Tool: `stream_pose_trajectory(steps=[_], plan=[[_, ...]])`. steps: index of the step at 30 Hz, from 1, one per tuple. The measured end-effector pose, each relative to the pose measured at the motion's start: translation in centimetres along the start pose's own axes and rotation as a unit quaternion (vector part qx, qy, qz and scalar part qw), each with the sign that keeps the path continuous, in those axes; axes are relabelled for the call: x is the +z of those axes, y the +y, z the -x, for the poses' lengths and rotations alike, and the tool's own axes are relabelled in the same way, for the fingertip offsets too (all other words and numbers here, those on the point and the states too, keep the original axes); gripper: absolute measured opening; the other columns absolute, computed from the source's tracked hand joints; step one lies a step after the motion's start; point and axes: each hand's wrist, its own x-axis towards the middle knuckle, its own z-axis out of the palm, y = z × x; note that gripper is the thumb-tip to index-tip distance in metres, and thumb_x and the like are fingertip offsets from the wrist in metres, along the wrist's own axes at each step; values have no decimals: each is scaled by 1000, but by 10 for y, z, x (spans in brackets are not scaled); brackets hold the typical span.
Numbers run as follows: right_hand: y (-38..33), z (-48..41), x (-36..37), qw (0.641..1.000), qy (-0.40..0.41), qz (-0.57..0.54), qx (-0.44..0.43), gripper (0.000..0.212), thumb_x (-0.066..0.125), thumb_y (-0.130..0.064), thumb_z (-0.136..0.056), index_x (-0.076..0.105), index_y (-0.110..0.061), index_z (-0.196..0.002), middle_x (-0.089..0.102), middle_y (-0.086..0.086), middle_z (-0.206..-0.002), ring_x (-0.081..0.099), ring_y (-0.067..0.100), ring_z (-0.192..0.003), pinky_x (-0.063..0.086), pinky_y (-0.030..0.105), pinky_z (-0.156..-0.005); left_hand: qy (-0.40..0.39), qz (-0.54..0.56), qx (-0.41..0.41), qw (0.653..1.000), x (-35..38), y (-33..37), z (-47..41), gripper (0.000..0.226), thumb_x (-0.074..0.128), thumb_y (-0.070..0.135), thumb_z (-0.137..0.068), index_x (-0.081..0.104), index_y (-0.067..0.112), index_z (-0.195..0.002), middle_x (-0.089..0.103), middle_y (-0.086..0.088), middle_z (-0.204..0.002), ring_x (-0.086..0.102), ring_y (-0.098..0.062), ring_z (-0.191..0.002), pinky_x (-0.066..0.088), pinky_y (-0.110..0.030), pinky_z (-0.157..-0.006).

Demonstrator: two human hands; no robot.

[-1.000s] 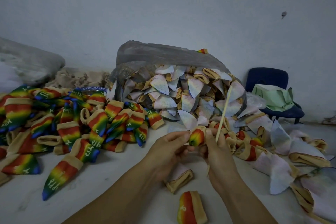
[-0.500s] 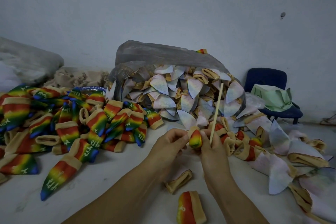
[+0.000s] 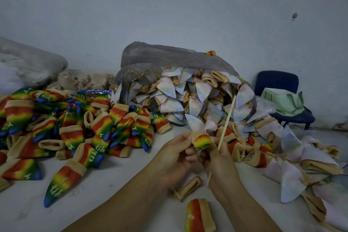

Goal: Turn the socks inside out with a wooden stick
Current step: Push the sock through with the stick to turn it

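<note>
A partly turned sock point(image 3: 201, 141) with rainbow colours and a tan cuff sits between both hands above the white floor. My left hand point(image 3: 176, 158) pinches its left side. My right hand point(image 3: 218, 167) holds its right side and grips a thin wooden stick point(image 3: 227, 121) that slants up and to the right; the stick's lower end point(image 3: 208, 179) pokes out under the hand. A pile of rainbow socks point(image 3: 71, 124) lies to the left. A heap of pale inside-out socks point(image 3: 190, 100) spills from a grey plastic bag point(image 3: 169, 56) straight ahead.
More pale and half-turned socks point(image 3: 293, 158) trail along the right. A tan cuff piece point(image 3: 188, 187) and a rainbow sock point(image 3: 199, 214) lie near my forearms. A blue chair point(image 3: 282, 88) with a green bag point(image 3: 282, 101) stands at the back right, a grey sack point(image 3: 28, 62) at the back left.
The sock between my hands shows more of its rainbow side now. The stick first swung more upright and to the left, then tilted right again; both hands stayed in place.
</note>
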Motion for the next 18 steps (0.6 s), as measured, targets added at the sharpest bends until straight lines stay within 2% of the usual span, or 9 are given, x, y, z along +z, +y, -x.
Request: stream_pose_trajectory(steps=[3,5,7,8,10,12,13,15,18], plan=[[0,-2,-6,997,21,74,-3,16,46,-26,-99,56,-21,-88,51,0,-65,41,7,-47,36,21,-41,48,-74,25,996,0,-1,-2,13,44,3,-99,57,2,-97,56,-4,-61,47,-7,-49,41,-18,-46],[-2,-4,-11,989,62,132,-36,16,50,-39,-95,58,-28,-86,53,-5,-63,40,5,-44,33,20,-39,109,-179,74,975,-2,0,-4,17,43,9,-104,57,6,-95,57,0,-57,51,-7,-52,45,-19,-53],[-6,-3,-14,980,69,167,-79,20,53,-57,-87,59,-38,-88,56,-9,-65,46,2,-46,36,20,-43,147,-233,113,955,-4,1,-4,17,44,12,-104,56,9,-92,59,4,-57,55,-6,-56,49,-21,-60],[-8,-1,-12,975,47,189,-106,24,53,-65,-82,58,-44,-90,58,-13,-70,51,-2,-52,39,19,-48,153,-240,126,950,-5,2,-3,16,45,12,-104,56,9,-92,61,4,-58,57,-6,-57,50,-21,-62],[-7,3,-6,958,-13,243,-149,33,54,-74,-74,53,-52,-99,60,-23,-88,58,-10,-79,44,15,-63,143,-261,139,945,-4,1,-2,15,47,13,-103,57,8,-94,63,5,-61,59,-4,-59,52,-20,-64],[-5,6,-1,939,-41,296,-171,43,55,-71,-72,47,-52,-109,53,-31,-108,51,-12,-102,44,14,-78,124,-307,139,933,-2,-3,0,15,48,15,-103,59,9,-97,63,6,-64,58,-5,-62,51,-21,-67],[-4,5,0,932,-41,314,-179,45,55,-67,-74,47,-48,-113,51,-31,-112,49,-11,-106,44,14,-81,120,-333,140,925,-1,-5,1,15,48,16,-103,60,11,-96,63,7,-66,57,-5,-64,50,-21,-68],[-2,4,0,919,-33,335,-203,30,57,-53,-84,49,-42,-111,54,-24,-108,53,-7,-100,46,17,-80,119,-380,154,905,1,-7,2,15,47,16,-103,59,13,-95,62,11,-65,55,-2,-63,47,-17,-62],[-2,3,-3,906,-24,345,-245,9,56,-31,-93,53,-36,-101,60,-18,-91,58,-7,-86,45,14,-71,109,-406,186,888,4,-6,4,16,44,11,-104,54,11,-91,58,11,-57,50,5,-51,42,-10,-53]])
